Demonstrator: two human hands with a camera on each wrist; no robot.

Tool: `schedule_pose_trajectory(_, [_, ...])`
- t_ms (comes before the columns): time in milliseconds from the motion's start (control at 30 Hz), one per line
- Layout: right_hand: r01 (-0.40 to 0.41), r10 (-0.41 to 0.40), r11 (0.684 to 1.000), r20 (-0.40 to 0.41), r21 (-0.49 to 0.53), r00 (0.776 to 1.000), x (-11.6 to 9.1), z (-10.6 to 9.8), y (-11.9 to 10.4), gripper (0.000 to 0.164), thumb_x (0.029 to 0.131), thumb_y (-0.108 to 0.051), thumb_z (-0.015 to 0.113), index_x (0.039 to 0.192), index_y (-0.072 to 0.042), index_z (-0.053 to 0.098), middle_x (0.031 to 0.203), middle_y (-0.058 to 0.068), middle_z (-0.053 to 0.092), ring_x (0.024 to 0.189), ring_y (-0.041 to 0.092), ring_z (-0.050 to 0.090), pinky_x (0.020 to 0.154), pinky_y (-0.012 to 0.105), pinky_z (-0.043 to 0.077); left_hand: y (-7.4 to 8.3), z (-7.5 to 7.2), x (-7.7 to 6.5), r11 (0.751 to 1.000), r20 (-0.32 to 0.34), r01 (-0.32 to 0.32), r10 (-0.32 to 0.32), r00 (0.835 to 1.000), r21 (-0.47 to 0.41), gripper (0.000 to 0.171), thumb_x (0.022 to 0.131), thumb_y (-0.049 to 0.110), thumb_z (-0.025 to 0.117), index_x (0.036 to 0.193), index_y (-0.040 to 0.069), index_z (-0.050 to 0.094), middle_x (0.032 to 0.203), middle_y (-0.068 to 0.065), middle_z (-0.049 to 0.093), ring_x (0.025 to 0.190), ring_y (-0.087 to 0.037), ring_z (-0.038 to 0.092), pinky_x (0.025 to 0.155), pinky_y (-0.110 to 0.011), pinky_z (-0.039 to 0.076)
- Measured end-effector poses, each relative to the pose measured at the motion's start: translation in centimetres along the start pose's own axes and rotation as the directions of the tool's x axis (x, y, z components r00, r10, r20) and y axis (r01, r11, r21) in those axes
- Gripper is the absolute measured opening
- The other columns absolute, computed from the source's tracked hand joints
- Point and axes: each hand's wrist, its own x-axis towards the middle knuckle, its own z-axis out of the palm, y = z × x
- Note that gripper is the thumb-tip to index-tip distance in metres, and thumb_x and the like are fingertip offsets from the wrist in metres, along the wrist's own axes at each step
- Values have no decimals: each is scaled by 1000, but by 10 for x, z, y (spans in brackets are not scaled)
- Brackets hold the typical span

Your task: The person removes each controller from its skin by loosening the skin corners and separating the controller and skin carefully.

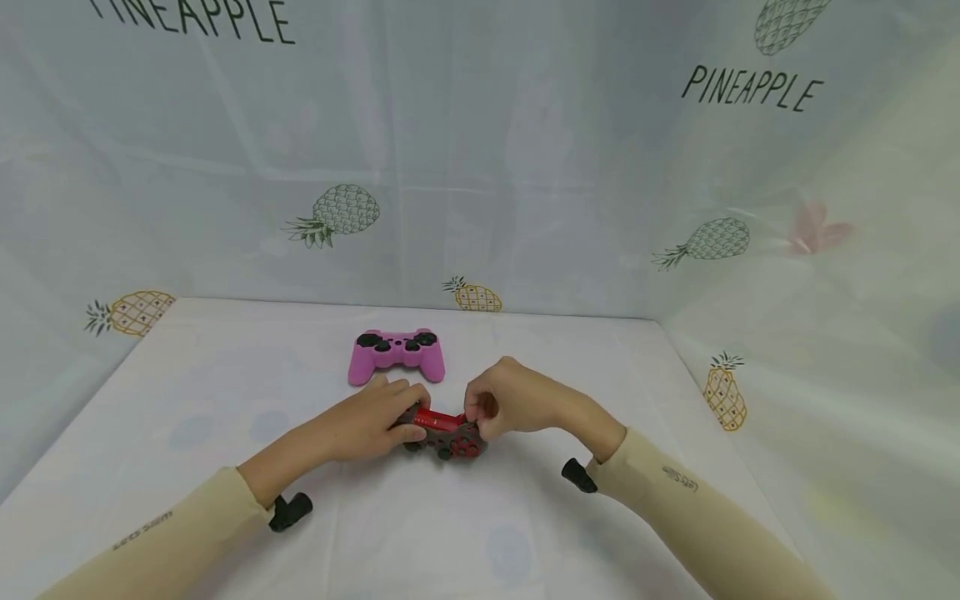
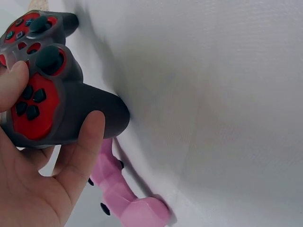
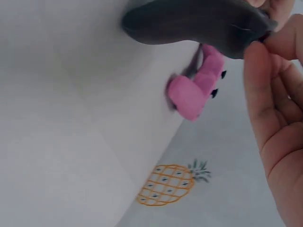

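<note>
A game controller (image 1: pixel 444 432), red in a dark grey cover, is tilted up over the table between both hands. My left hand (image 1: pixel 371 421) grips one end of it, thumb across the front near the directional buttons and fingers behind, as the left wrist view shows. A red strip along the controller's upper edge lies bare of grey in the head view. At the other end, my right hand (image 1: pixel 521 400) pinches the edge of the grey cover (image 3: pixel 189 23) between thumb and forefinger. Behind the left hand lies a pink game controller (image 1: pixel 397 348) with black sticks, untouched.
A white cloth covers the table (image 1: pixel 225 375). Behind it and along the sides hangs a pale curtain (image 1: pixel 487 167) printed with pineapples. Each sleeved forearm carries a black wrist mount (image 1: pixel 290 512) near the cuff.
</note>
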Motion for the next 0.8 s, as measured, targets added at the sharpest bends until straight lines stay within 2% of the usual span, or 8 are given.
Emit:
schedule_pose_trajectory(167, [18,-2,991,-118,130,993,-10,9,15,26,82,6,71,92,-18,77,83,-10,70,76,6,65,72,26,58,2,-2,2,1000,-6,10,-10,1000,-2,21,101,41,73,114,30,61,92,15,55,88,-17,45,72,-33,42])
schedule_pose_trajectory(333, [70,-44,985,-161,161,986,-17,13,19,24,88,7,72,99,-13,78,94,-6,73,81,7,69,76,28,61,4,-1,2,1000,-7,7,-7,1000,-4,20,100,39,74,112,29,62,91,15,56,86,-17,45,71,-33,41])
schedule_pose_trajectory(567, [116,-107,992,-153,52,982,-15,12,13,23,86,8,71,97,-10,77,95,0,73,81,3,67,74,24,60,2,2,1,1000,-13,0,0,1000,-9,20,100,39,74,112,29,61,92,15,56,87,-17,44,72,-33,41])
schedule_pose_trajectory(800, [86,-94,994,-123,-74,988,-11,7,-1,22,82,8,73,93,-11,75,90,-5,71,78,1,65,73,22,57,2,1,3,1000,-16,-7,7,1000,1,21,101,40,73,114,29,61,93,15,56,88,-17,45,73,-33,41])
